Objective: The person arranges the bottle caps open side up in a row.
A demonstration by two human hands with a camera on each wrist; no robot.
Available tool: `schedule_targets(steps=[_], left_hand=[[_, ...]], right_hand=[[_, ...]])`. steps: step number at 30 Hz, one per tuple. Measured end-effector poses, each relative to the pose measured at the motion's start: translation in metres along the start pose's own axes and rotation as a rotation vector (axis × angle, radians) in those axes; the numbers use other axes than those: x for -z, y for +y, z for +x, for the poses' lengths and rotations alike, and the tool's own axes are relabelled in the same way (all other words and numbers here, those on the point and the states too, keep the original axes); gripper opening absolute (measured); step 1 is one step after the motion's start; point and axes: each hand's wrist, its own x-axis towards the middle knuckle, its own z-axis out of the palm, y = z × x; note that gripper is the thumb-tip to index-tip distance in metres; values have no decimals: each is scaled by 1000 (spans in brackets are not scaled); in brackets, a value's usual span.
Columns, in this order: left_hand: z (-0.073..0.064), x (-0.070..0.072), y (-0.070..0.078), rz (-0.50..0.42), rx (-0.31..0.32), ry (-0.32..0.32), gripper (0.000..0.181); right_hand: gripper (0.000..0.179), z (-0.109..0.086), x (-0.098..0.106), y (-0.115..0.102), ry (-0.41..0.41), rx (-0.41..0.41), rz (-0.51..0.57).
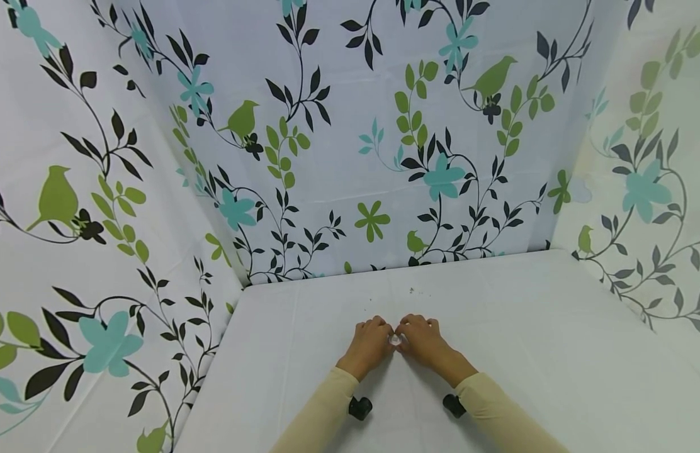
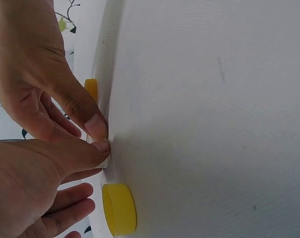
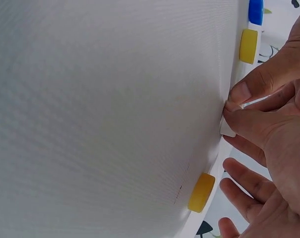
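Near the middle of the white table, both hands meet at the fingertips over a small pale, partly see-through piece (image 1: 395,340). The left hand (image 1: 371,345) pinches it between thumb and index finger. From the other side, the right hand (image 1: 422,343) pinches it the same way. In the left wrist view, the thumbs lie close together, and a bit of the whitish piece (image 2: 105,162) shows beneath them. The right wrist view shows its pale edge (image 3: 227,128) below the thumb. Fingers cover most of it, so its exact kind cannot be told.
Yellow cap-like pieces (image 2: 121,209) (image 3: 201,192) show on either side of the hands in the wrist views, with a blue piece (image 3: 256,12) farther off. Small dark specks (image 1: 412,290) mark the white table (image 1: 304,321). Patterned curtains (image 1: 327,157) stand around it.
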Motion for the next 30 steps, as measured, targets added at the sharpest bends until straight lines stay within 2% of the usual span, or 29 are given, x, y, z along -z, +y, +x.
schedule_targets(steps=[14,23,30], left_hand=[[-5,0,-7,-79,24,-39,32],[-7,4,-10,-124,17,21,35],[-5,6,-11,-167,46,65,34]], right_hand=[[19,0,8,1,-32,-8,44],[20,6,18,-3,-19,-16,96],[23,9,22,-7,-10,-51,149]])
